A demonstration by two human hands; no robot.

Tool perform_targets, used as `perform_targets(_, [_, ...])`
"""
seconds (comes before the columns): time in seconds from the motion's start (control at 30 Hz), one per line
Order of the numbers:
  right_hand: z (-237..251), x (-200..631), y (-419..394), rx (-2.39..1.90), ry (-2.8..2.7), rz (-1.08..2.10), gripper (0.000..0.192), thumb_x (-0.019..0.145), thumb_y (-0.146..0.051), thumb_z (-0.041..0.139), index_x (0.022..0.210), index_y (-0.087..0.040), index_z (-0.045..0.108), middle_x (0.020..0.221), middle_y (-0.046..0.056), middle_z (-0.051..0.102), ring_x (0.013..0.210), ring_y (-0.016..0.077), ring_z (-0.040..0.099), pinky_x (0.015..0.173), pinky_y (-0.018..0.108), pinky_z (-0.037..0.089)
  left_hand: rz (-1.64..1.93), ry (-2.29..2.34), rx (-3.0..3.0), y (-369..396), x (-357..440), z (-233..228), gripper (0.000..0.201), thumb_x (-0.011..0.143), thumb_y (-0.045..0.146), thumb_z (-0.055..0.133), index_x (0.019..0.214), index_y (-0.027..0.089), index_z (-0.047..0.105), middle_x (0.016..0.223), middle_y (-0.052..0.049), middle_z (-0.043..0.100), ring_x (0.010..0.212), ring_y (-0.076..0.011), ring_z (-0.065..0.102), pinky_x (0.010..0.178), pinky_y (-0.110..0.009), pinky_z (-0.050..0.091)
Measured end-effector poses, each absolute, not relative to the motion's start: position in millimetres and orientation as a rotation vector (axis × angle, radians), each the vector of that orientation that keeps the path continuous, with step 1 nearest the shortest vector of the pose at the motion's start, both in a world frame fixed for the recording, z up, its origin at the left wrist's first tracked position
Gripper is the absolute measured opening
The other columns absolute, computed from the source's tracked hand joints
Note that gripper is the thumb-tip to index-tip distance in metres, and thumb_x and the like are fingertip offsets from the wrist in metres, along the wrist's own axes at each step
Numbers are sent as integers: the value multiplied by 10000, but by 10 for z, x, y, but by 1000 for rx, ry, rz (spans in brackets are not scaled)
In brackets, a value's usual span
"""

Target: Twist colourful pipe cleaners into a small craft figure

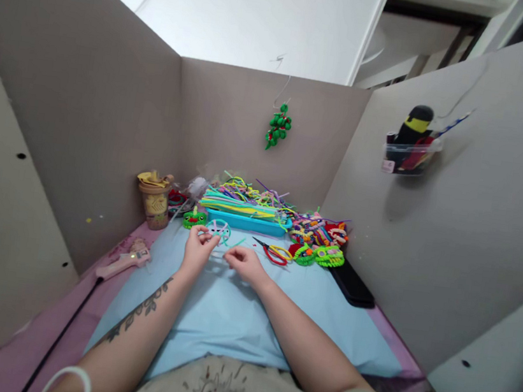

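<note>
My left hand (198, 251) is closed in a pinch at the lower edge of a round, spoked pipe-cleaner wheel (218, 229) in teal and lilac. Close by on the right, my right hand (246, 265) has its fingertips pressed together; a thin pale strand seems to run between the hands, too faint to name. A short teal pipe cleaner (237, 243) sticks out past the wheel. Red and yellow-handled scissors (275, 255) lie open-bladed just beyond my right hand. A green pipe-cleaner figure (195, 219) sits behind my left hand.
A blue tray (248, 222) heaped with pipe cleaners stands at the back. Pipe-cleaner figures (329, 256) and a black flat case (352, 285) are at right. A pink glue gun (125, 263) and a cup (154, 202) are at left. Grey panels (235, 135) enclose the table.
</note>
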State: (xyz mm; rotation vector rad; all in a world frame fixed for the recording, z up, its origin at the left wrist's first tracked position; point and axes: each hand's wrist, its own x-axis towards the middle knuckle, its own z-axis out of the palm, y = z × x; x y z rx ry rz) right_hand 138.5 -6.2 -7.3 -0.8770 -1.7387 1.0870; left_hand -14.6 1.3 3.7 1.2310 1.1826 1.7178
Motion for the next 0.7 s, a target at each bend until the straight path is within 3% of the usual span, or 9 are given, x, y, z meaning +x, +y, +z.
perform_targets(0.13, [-29, 1444, -37, -926, -1446, 734, 240, 759, -413, 513, 674, -189, 509, 595, -25, 468, 564, 103, 431, 534, 217, 361, 1641, 1108, 1259, 8, -122, 34, 428, 573, 345, 708, 839, 213, 400, 580, 67, 537, 553, -119, 583, 534, -202, 387])
perform_targets(0.3, [-4, 1546, 29, -909, -1041, 742, 293, 847, -483, 307, 807, -222, 433, 577, -50, 391, 488, 95, 364, 466, 206, 312, 1551, 1085, 1251, -20, -97, 68, 428, 561, 352, 722, 813, 205, 410, 566, 57, 562, 535, -116, 575, 524, -201, 376])
perform_targets(0.4, [18, 1570, 47, -962, -1104, 743, 272, 813, -469, 392, 800, -210, 475, 589, -38, 435, 509, 104, 393, 486, 218, 337, 1499, 1100, 1217, -36, -88, 89, 453, 541, 371, 733, 826, 203, 423, 573, 42, 591, 503, -113, 557, 482, -196, 348])
perform_targets(0.5, [33, 1535, -3, -951, -1397, 597, 195, 759, -388, 521, 760, -196, 555, 707, 10, 548, 650, 137, 486, 613, 255, 400, 1481, 1084, 1222, -35, -89, 84, 446, 537, 371, 737, 813, 199, 432, 567, 35, 602, 496, -113, 555, 466, -193, 337])
perform_targets(0.7, [-10, 1428, -65, -902, -1681, 319, 126, 784, -295, 535, 840, -223, 621, 811, 40, 619, 776, 179, 532, 734, 308, 408, 1426, 1009, 1283, -35, -84, 56, 377, 560, 367, 734, 731, 183, 454, 544, 37, 584, 481, -98, 526, 453, -192, 323])
